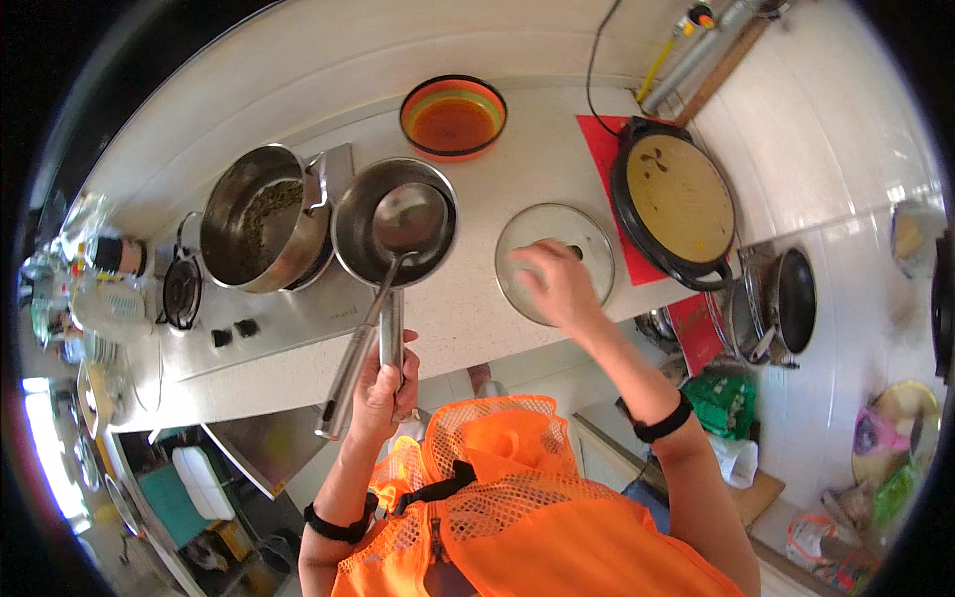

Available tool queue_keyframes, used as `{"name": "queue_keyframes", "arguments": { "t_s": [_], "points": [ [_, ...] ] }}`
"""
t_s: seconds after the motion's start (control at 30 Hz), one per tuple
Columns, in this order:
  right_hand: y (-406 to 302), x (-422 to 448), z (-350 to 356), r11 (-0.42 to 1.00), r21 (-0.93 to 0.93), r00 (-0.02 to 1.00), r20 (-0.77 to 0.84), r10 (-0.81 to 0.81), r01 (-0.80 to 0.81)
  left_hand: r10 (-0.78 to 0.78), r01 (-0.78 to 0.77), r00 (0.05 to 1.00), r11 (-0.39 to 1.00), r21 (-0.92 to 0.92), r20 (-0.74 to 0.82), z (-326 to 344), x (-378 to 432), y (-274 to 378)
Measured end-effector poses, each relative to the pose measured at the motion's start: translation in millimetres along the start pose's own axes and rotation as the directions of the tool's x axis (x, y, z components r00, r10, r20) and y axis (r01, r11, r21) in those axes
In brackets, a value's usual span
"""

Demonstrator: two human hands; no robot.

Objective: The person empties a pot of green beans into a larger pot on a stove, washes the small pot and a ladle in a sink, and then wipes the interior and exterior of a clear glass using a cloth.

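My left hand is closed around the handle of a small steel saucepan, held level over the counter beside the stove. A steel ladle rests in the saucepan, its long handle slanting out over the rim past my left hand. My right hand, slightly blurred, is over a round glass lid lying on the counter; whether it touches the lid is hard to tell. Left of the saucepan stands a larger steel pot with dark greenish bits on its bottom. An orange bowl of reddish-brown liquid sits behind.
An electric griddle with a yellowish surface stands on a red mat at the right. The gas stove has a free burner at the left. Pans hang or stand by the right wall. Below the counter, a cabinet door is ajar.
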State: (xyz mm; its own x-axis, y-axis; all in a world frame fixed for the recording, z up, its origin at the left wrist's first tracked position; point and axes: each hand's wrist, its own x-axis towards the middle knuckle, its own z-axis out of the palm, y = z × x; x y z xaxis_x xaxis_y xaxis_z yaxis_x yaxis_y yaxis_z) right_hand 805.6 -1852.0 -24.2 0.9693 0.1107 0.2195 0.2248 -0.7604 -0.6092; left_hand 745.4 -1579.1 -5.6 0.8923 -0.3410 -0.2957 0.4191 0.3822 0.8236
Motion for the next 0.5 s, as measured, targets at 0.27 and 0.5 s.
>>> {"name": "queue_keyframes", "arguments": {
  "t_s": [0.27, 0.5],
  "points": [
    [140.5, -15.3, 44.1, 0.893, -0.446, 0.973, 0.226, 0.051, 0.056, -0.192, 0.193, 0.981, 0.981, -0.022, 0.028, -30.6, -40.7, 3.6],
    [80.0, 12.3, 27.6, 0.944, -0.31, 0.925, 0.38, 0.016, 0.111, -0.218, 0.22, 0.975, 0.974, 0.046, -0.037, -68.9, -88.6, -0.2]
  ]
}}
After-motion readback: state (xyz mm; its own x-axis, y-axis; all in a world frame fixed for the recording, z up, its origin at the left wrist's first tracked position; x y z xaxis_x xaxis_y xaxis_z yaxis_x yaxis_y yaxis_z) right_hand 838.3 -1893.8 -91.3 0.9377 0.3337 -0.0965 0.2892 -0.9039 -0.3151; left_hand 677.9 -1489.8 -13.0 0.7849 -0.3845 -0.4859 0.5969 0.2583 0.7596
